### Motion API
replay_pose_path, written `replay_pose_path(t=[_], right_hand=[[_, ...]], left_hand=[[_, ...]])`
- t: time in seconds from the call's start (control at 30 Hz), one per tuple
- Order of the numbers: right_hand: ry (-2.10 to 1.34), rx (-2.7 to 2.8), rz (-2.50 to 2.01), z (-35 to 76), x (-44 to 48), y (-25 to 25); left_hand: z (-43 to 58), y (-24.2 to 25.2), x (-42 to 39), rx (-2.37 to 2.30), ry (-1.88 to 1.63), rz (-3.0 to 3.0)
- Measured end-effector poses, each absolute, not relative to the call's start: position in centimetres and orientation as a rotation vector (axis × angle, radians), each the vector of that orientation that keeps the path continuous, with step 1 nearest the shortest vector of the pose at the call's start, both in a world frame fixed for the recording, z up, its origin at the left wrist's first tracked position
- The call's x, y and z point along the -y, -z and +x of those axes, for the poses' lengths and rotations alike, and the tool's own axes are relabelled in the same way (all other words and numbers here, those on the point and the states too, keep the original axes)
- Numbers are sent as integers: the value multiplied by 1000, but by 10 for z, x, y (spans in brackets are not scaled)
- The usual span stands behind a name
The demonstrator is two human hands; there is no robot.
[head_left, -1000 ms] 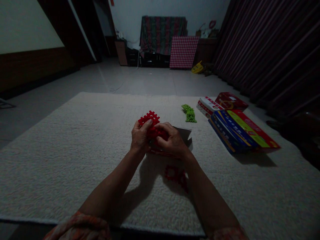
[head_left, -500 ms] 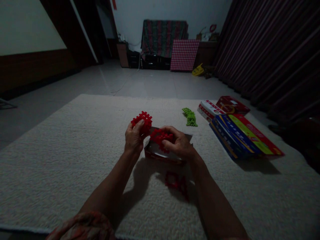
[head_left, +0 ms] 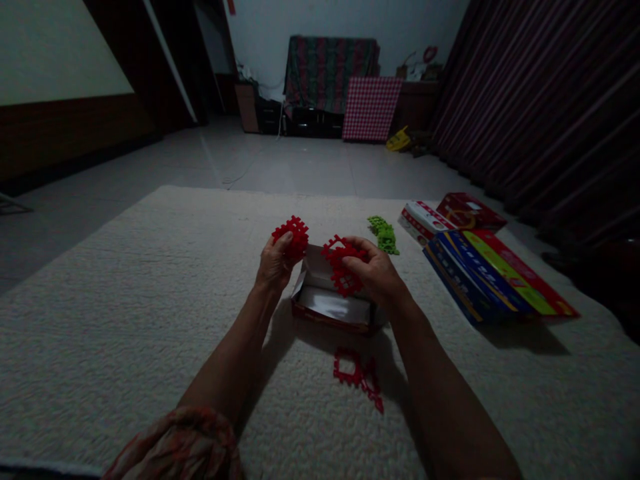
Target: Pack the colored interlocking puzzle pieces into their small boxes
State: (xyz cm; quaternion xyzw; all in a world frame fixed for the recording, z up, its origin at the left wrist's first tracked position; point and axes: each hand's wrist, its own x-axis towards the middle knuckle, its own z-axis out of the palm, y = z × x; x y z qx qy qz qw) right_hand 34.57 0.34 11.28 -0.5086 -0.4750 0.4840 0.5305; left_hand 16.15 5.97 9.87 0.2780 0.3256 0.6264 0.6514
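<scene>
My left hand [head_left: 274, 265] is closed on red interlocking toy pieces [head_left: 296, 235] with notched edges, the thumb pressed on their face. In my right hand [head_left: 375, 268] are more red interlocking pieces [head_left: 346, 275], some with window-like openings, held fanned out above the box. Below both hands stands an open small box [head_left: 330, 307] with a pale inside and a dark red outer wall. Two red pieces, a square frame [head_left: 346, 367] and a pointed one [head_left: 372, 385], lie on the mat on the near side of the box.
Green interlocking pieces [head_left: 384, 235] lie on the pale mat [head_left: 150, 300] beyond the box. On the right are a large colourful box [head_left: 500, 273], a white and red box [head_left: 425, 221] and a dark red box [head_left: 470, 212]. A dark curtain [head_left: 540, 100] hangs at the right.
Both hands have risen slightly and shifted right with their red pieces. My right hand has moved off to the right, so more of the box's inside shows.
</scene>
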Motion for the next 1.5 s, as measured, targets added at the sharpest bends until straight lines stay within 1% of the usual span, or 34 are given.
replay_pose_path(t=[0.1,0.37,0.53,0.63,0.73,0.93,1.23,1.4,1.5], right_hand=[[-1189,1092,-1274,347,-5,-113],[-1153,1407,-1354,350,-1,-117],[-1294,1410,-1442,357,-4,-124],[-1389,1567,-1504,357,-2,-126],[-1400,1779,-1449,356,0,-117],[-1149,2106,-1437,345,1,-99],[-1027,2348,-1463,324,0,-113],[-755,2445,-1550,324,10,-112],[-652,2442,-1597,327,14,-109]], left_hand=[[168,-90,-68,-717,-1414,575],[176,-83,-74,-808,-1360,618],[176,-75,-75,-921,-1292,656],[177,-72,-77,-937,-1284,634],[177,-72,-77,-949,-1281,614],[178,-72,-76,-935,-1296,621],[180,-72,-75,-932,-1293,635],[182,-69,-76,-952,-1287,623],[182,-67,-77,-960,-1276,624]])
